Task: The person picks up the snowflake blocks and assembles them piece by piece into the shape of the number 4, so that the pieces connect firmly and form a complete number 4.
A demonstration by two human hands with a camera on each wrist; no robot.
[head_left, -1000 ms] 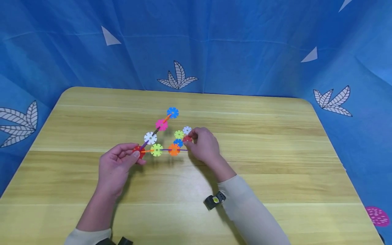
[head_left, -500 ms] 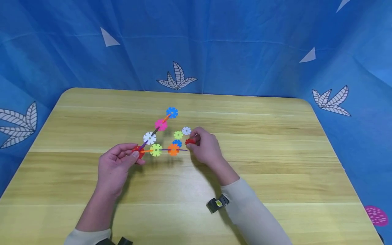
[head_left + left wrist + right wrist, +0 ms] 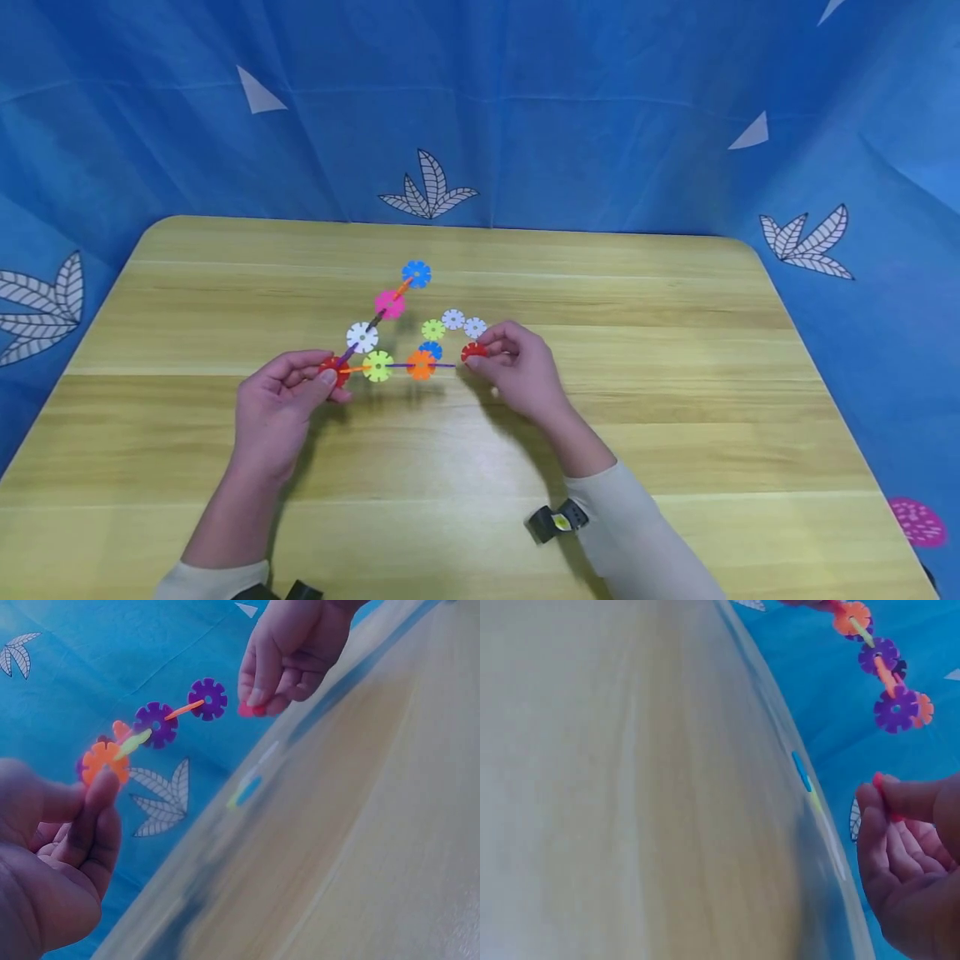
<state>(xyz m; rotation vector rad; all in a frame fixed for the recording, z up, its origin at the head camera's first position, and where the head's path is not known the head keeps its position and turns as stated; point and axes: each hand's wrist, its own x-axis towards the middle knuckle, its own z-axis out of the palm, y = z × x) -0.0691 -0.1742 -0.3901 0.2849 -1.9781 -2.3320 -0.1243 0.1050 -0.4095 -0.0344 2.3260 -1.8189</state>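
In the head view my left hand (image 3: 277,404) pinches a red notched disc (image 3: 330,372) at the corner of a V-shaped chain of interlocked plastic discs. One arm of the chain runs through a white disc (image 3: 362,337) and a pink disc (image 3: 390,305) to a blue disc (image 3: 416,274). Along the other arm are a yellow-green disc (image 3: 378,367), an orange disc (image 3: 421,365) and, at its end, a purple disc (image 3: 446,365) seen edge-on. My right hand (image 3: 525,375) pinches a separate red disc (image 3: 473,353) between thumb and fingers, a small gap from that purple end.
Behind the chain, several loose discs lie on the wooden table (image 3: 637,350): a blue disc (image 3: 431,348), a yellow-green disc (image 3: 432,330) and two white ones, the right-hand white disc (image 3: 475,327) near my right fingers. A blue patterned cloth (image 3: 600,125) hangs past the table's far edge.
My right hand has drawn the red disc away from the loose discs, rightward and slightly nearer me. A second white disc now shows. My left hand keeps its hold on the chain.
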